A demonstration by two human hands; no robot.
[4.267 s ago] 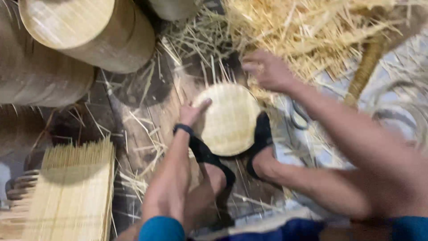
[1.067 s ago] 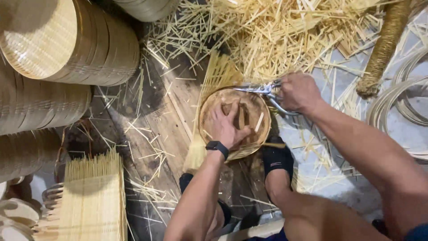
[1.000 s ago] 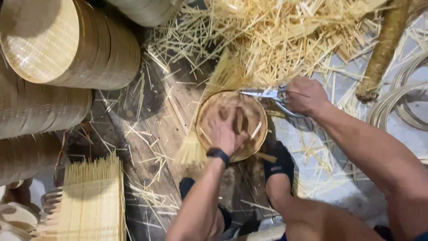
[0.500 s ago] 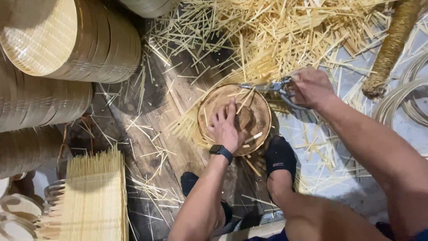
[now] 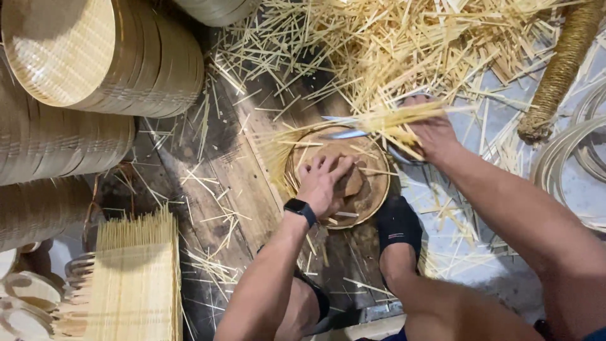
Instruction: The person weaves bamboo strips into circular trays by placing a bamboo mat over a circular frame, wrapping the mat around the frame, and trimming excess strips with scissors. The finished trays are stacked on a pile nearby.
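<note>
My left hand (image 5: 323, 183), with a black watch on the wrist, presses flat on a round wooden form (image 5: 372, 189) that lies on the plank floor. Woven bamboo slivers (image 5: 278, 148) stick out from under the form on its left side. My right hand (image 5: 435, 136) grips large metal shears (image 5: 344, 132) at the form's upper edge, their blades pointing left. Cut bamboo strips (image 5: 398, 120) lie blurred across the blades and my right hand. A foot in a black sock (image 5: 398, 224) rests against the form's lower right edge.
Stacks of round woven bamboo trays (image 5: 95, 57) fill the upper left. A pile of square woven mats (image 5: 136, 284) stands at the lower left. Loose bamboo offcuts (image 5: 404, 44) cover the floor at the top. A rope-wrapped post (image 5: 558, 69) and coiled hoops (image 5: 577, 158) are at the right.
The round piece was turned over and my left hand now presses on it. My right hand brought the shears to its edge and cut strips have come away at the top.
</note>
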